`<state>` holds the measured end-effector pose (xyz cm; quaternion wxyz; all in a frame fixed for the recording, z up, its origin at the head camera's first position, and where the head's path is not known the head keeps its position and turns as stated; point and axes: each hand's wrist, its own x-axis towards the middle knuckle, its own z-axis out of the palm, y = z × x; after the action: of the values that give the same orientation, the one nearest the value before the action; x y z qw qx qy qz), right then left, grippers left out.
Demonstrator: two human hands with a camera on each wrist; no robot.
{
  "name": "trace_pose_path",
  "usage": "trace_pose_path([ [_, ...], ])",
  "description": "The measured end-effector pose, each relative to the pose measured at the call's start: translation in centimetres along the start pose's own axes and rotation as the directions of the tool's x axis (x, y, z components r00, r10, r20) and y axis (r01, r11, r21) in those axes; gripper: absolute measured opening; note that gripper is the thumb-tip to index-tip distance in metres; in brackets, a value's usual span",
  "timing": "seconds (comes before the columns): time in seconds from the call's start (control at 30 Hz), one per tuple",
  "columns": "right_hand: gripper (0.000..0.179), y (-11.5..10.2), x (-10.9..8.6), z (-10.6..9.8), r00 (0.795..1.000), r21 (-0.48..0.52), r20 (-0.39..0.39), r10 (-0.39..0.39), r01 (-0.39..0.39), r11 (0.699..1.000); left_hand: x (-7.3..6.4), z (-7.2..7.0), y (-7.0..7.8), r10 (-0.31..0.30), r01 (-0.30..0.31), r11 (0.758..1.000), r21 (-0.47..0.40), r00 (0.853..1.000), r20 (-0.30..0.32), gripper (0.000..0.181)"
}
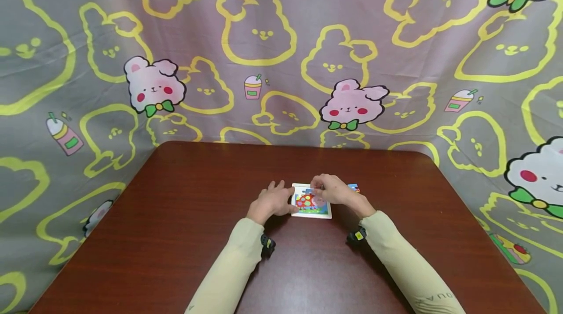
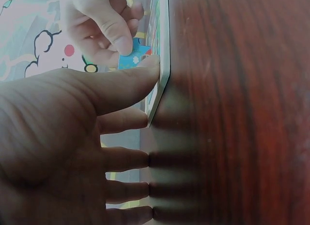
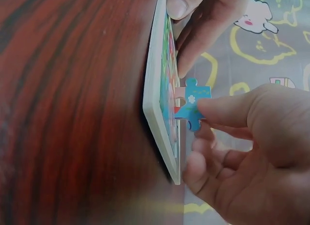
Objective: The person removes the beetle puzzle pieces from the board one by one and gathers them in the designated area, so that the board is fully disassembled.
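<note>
A jigsaw puzzle board point(image 1: 311, 215) with a white border lies flat on the table, its picture a red spotted ladybug on blue and green. My right hand point(image 1: 333, 190) pinches a blue puzzle piece point(image 3: 192, 100) bearing a small white flower, thumb against fingers, tilted up close over the board. At the board's left side, my left hand point(image 1: 273, 200) has its fingers spread and straight. In the left wrist view its thumb point(image 2: 140, 82) rests at the board's rim, and several fingertips touch the tabletop.
Just beyond my right hand, more blue puzzle pieces point(image 1: 353, 187) lie on the table, partly hidden by that hand. The brown wooden table point(image 1: 184, 226) ends at a patterned cloth backdrop point(image 1: 286, 74) behind and at both sides.
</note>
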<state>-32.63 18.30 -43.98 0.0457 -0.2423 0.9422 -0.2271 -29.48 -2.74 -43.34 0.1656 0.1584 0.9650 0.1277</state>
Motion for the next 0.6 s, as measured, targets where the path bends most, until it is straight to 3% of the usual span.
trace_pose_path([
  [0.23, 0.014, 0.6, 0.2, -0.1, 0.995, -0.015, 0.099, 0.002, 0.000, 1.000, 0.0, 0.0, 0.0, -0.003, 0.003, 1.000, 0.001, 1.000, 0.002, 0.067],
  [0.6, 0.021, 1.2, 0.2, -0.2, 0.993, 0.047, 0.109, -0.038, 0.034, 0.998, 0.0, 0.0, 0.2, -0.012, 0.012, 1.000, -0.006, 1.000, 0.009, 0.068],
])
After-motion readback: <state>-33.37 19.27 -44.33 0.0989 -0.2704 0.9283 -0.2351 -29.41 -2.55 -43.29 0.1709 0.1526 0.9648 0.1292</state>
